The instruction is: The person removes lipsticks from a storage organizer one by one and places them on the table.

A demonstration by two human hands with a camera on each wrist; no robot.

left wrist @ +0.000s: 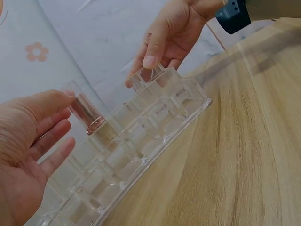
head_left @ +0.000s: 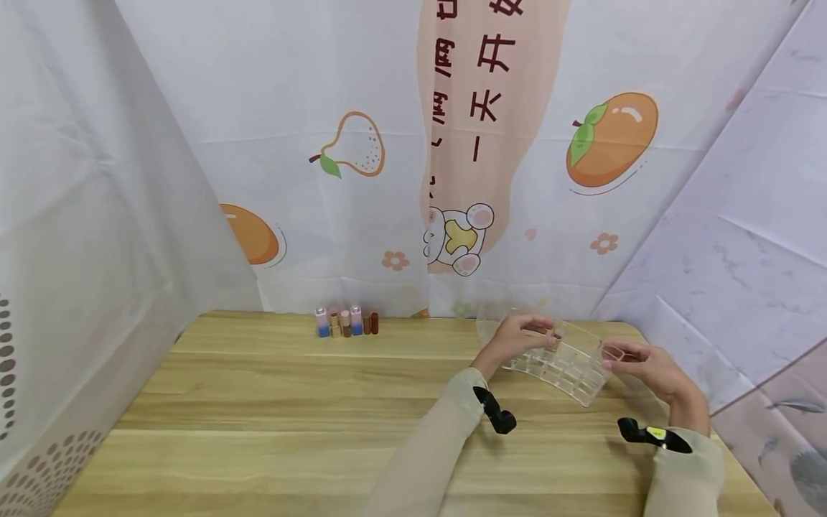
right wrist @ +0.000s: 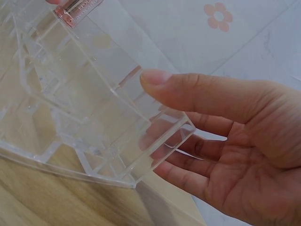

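Observation:
A clear stepped lipstick organizer [head_left: 561, 373] with rows of compartments stands on the table's right side. My left hand [head_left: 519, 336] is over its back row, with thumb and fingertips pinching a lipstick [left wrist: 86, 110] that has a clear cap and a shiny rose-gold base. The lipstick is tilted, its lower end right at a back compartment. At the organizer's right end, my right hand [head_left: 651, 368] grips the corner, thumb on the near side and fingers behind the clear wall [right wrist: 164, 141]. Part of the lipstick [right wrist: 79, 10] also shows at the top of the right wrist view.
Along the table's back edge, left of the organizer, stand two pink-and-blue boxes [head_left: 323, 323] and several lipstick tubes [head_left: 346, 325]. A printed curtain [head_left: 310, 237] hangs right behind the wooden table [head_left: 291, 402], with more cloth at both sides.

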